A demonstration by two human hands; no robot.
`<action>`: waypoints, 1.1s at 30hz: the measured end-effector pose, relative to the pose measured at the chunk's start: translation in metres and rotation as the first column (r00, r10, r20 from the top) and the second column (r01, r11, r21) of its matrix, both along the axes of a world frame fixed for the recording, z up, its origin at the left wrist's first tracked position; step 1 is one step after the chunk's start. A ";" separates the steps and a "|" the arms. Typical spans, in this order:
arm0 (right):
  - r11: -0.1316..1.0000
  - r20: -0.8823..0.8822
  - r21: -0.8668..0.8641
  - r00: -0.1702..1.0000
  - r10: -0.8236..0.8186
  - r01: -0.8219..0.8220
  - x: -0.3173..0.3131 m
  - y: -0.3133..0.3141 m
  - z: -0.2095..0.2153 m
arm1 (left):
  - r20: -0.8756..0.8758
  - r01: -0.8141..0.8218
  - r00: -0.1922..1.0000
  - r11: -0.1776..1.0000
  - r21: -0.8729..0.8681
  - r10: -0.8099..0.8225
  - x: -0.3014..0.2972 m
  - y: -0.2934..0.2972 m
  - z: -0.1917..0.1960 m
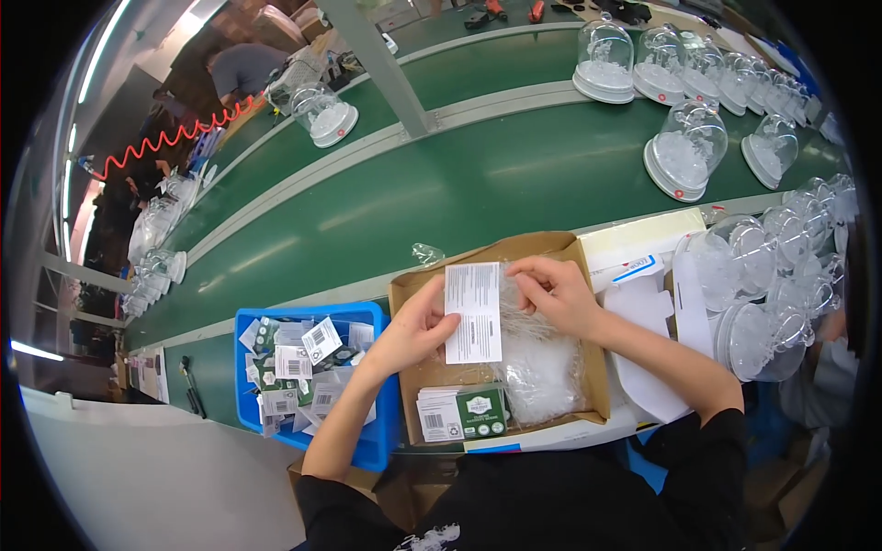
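My left hand (pixel 421 329) grips a white printed leaflet (pixel 473 317) by its left edge, thumb over the front. The leaflet is upright above an open cardboard box (pixel 595 367). Close to the leaflet's upper right corner, my right hand (pixel 559 292) has its thumb and fingertips pinched together. Whatever is between them, if anything, is too small to make out. Under my hands, the box holds clear plastic bags (pixel 542 376) and a stack of green-and-white cards (pixel 462 413).
Left of the box stands a blue bin (pixel 375 445) of bagged cards. Glass domes on white bases (pixel 687 151) line the green conveyor (pixel 386 202) and crowd my right (pixel 758 335). White paper (pixel 643 317) lies beside the box. A metal post (pixel 390 73) rises beyond; another person (pixel 243 72) is far left.
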State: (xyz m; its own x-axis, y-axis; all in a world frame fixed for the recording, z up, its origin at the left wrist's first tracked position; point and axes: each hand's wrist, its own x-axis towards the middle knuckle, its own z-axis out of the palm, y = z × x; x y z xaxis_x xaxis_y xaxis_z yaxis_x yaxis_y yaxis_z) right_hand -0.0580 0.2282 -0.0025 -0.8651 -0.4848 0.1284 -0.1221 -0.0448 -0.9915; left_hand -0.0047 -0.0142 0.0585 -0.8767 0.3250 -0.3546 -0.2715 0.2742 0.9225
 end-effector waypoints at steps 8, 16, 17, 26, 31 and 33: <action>0.943 -0.249 -0.221 0.921 -0.300 0.247 -0.009 -0.005 -0.013 | -0.344 -0.065 0.937 0.998 0.014 0.066 -0.025 0.018 -0.027; 0.945 0.085 -0.195 0.964 -0.251 0.264 0.000 0.000 -0.005 | -0.117 -0.138 0.972 0.896 0.422 0.205 -0.064 0.045 -0.039; 0.941 0.062 -0.197 0.962 -0.267 0.274 0.000 -0.001 -0.006 | -0.197 -0.180 0.949 0.937 0.300 0.246 -0.063 0.049 -0.040; 0.966 0.059 -0.090 0.969 -0.239 0.244 -0.003 0.007 -0.003 | -0.264 -0.299 0.892 0.917 0.265 0.367 -0.050 0.068 -0.023; 0.975 0.092 -0.062 0.974 -0.209 0.215 -0.003 0.003 -0.005 | -0.509 -0.263 0.801 0.949 0.174 0.315 -0.057 0.056 -0.027; 0.975 0.106 -0.073 0.973 -0.203 0.211 -0.001 0.003 -0.002 | -0.585 -0.245 0.763 0.960 0.134 0.276 -0.056 0.056 -0.024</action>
